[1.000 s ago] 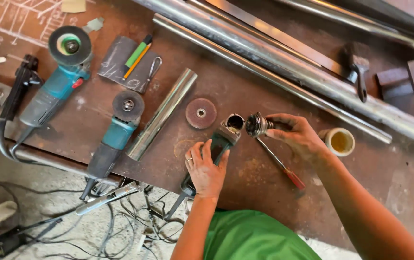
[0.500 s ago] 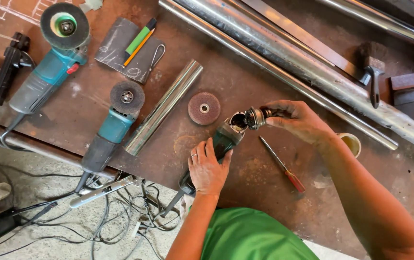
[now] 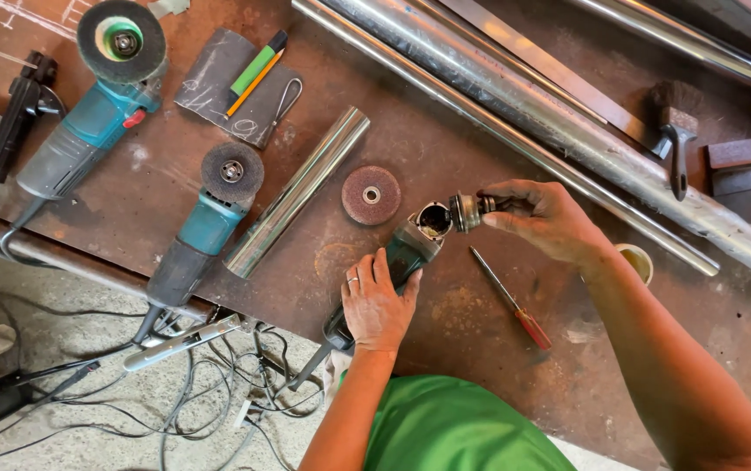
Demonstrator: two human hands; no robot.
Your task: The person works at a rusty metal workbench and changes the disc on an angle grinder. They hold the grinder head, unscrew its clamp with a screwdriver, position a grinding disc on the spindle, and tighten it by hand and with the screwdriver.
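**Both hands on an opened grinder**

Pressing down, the left hand closes its grip on the teal grinder body at lower centre of the rusty table. Just right, the right hand pinches the gear head beside the open housing. A red-handled screwdriver lies lower right of that.

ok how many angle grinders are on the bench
3: one at top left, one below it near the short steel tube, and a partly dismantled one under the left hand. None looks hidden.
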